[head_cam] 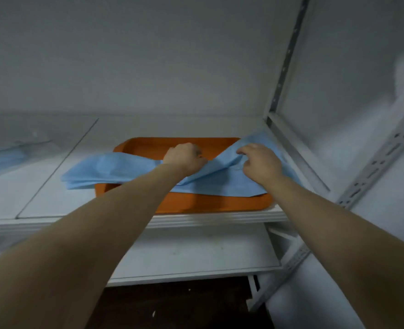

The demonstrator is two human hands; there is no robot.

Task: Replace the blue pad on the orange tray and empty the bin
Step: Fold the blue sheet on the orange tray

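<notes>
Fingers of left hand (184, 157) and right hand (261, 162) curl around the crumpled blue pad (115, 169), its long axis left-right across the orange tray (196, 203), left end overhanging.

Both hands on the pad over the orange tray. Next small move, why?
Probably pull the blue pad flat into the orange tray: left hand and right hand both grip it, it lies bunched, overhanging the left rim, with the far floor bare.

Two grips, left grip (184, 157) and right grip (261, 163); one orange tray (220, 203); one blue pad (115, 169); one blurred blue bundle (1, 157) far left.
</notes>
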